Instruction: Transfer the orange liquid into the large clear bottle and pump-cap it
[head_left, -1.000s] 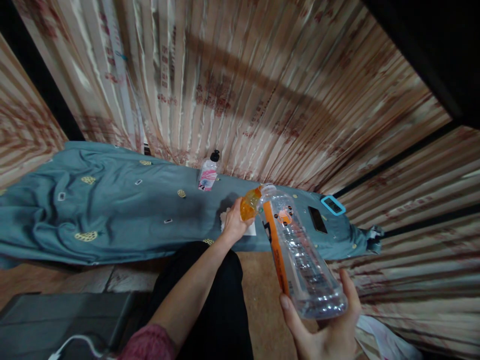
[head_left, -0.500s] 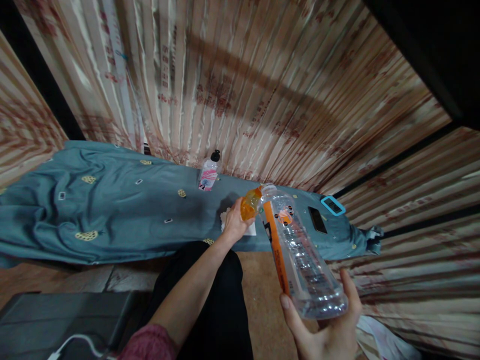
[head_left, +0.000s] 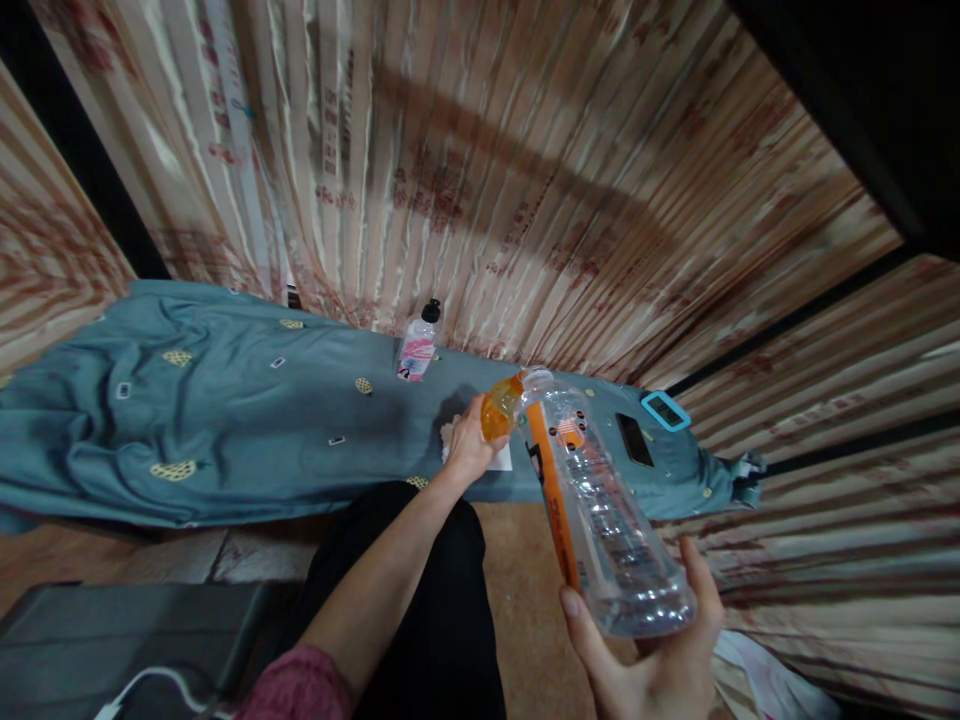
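So there are 2 bottles in play here, both held up over the worktop (head_left: 240,420), which is covered in a teal pineapple-print cloth. The right hand (head_left: 664,685) has the big clear plastic bottle (head_left: 604,510) gripped by its base, thumb on 1 side and a finger on the other. Its long axis runs diagonally, base down at the lower right near the wearer, mouth aimed away and up-left in the view. The orange label strip runs lengthwise along its left side.

The left hand (head_left: 469,450) is curled around a small amber bottle (head_left: 500,408), tilted so its upper end leans right, toward the clear bottle's neck. Can't tell if those 2 actually touch.

White paper (head_left: 501,460) sits beneath the left hand. A black-capped bottle with a pink label (head_left: 417,350) stands farther back, left of the hands. Off to the right: a black smartphone (head_left: 635,440) and a blue-framed device (head_left: 666,410), just beside each other.
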